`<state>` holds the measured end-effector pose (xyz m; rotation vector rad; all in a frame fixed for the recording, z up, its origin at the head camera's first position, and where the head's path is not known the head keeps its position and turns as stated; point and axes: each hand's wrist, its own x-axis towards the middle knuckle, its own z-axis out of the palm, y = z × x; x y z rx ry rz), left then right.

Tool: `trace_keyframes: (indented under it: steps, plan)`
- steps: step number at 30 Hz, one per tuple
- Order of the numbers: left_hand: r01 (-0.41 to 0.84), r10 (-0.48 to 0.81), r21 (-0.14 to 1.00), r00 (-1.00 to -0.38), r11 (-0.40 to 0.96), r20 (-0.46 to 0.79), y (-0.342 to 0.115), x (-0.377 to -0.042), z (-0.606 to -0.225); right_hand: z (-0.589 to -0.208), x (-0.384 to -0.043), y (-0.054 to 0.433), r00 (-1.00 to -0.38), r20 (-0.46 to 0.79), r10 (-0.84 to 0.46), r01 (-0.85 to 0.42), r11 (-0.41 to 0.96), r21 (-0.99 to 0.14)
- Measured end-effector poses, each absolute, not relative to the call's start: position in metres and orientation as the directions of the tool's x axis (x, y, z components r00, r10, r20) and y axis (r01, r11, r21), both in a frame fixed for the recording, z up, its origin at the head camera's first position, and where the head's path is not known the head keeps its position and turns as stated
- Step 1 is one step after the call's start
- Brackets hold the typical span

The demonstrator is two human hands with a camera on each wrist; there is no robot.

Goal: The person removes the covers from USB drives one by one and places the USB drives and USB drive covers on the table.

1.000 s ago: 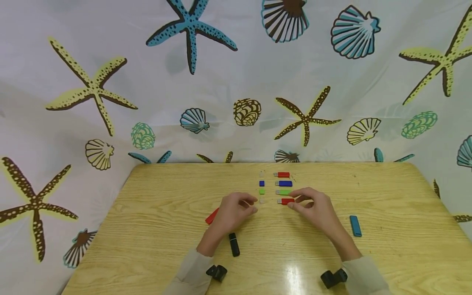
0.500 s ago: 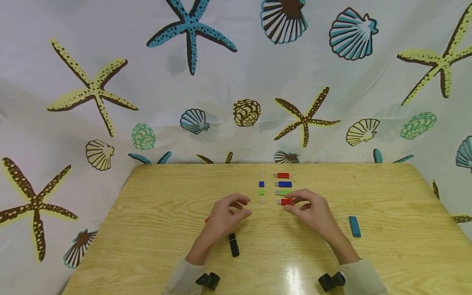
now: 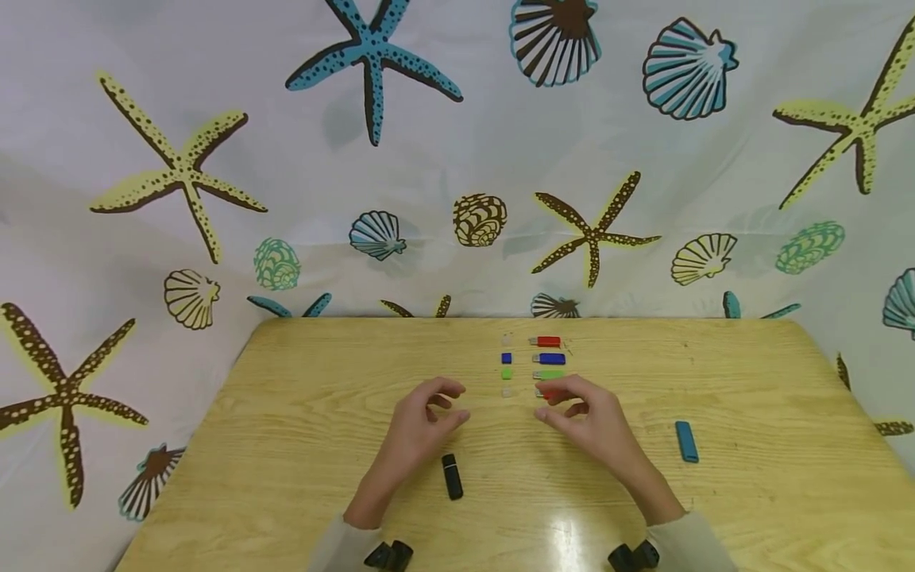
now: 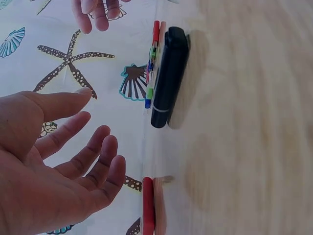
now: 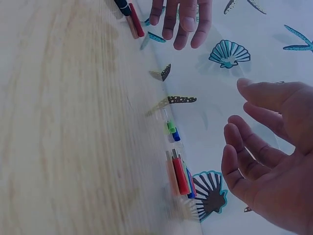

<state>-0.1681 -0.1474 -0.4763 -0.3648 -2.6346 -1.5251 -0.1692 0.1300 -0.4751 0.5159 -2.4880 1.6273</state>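
My left hand (image 3: 422,421) hovers over the table with fingers loosely bent and nothing between them. Behind the black USB stick (image 3: 453,477) in the head view, it hides a red stick (image 4: 147,205) that shows in the left wrist view. My right hand (image 3: 589,417) is likewise holding nothing, its fingertips overlapping the nearest uncapped red USB stick. Beyond that lie a green USB stick (image 3: 550,374), a blue one (image 3: 550,359) and a far red one (image 3: 548,342), metal plugs pointing left. Beside them stand a green cap (image 3: 506,373), a blue cap (image 3: 507,358) and two clear caps (image 3: 506,393).
On the right of the wooden table (image 3: 307,373) lies a teal USB stick (image 3: 687,442). A white cloth (image 3: 429,167) printed with starfish and shells hangs along the back and sides.
My left hand has drawn back leftward, away from the caps, and now covers the red stick. My right hand has shifted slightly left and nearer, still empty. The sticks and caps keep their places.
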Motion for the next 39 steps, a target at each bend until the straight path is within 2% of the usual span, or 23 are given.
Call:
trace_keyframes:
  steps: [7, 12, 27, 39]
  plan:
    - [0.259, 0.141, 0.825, -0.966, 0.503, 0.217, -0.154, -0.166, -0.477, -0.478, -0.165, 0.126, -0.928, 0.289, -0.233, -0.352, 0.305, -0.885]
    - [0.228, 0.121, 0.832, -0.974, 0.506, 0.193, -0.164, -0.165, -0.480, -0.477, -0.163, 0.126, -0.924, 0.297, -0.242, -0.362, 0.298, -0.883]
    - [0.212, 0.084, 0.750, -0.975, 0.626, 0.205, -0.185, -0.168, -0.483, -0.478, -0.160, 0.115, -0.910, 0.325, -0.258, -0.386, 0.239, -0.891]
    - [0.077, 0.046, 0.714, -0.997, 0.696, 0.063, -0.201, -0.167, -0.475, -0.483, -0.159, 0.102, -0.896, 0.345, -0.278, -0.399, 0.165, -0.902]
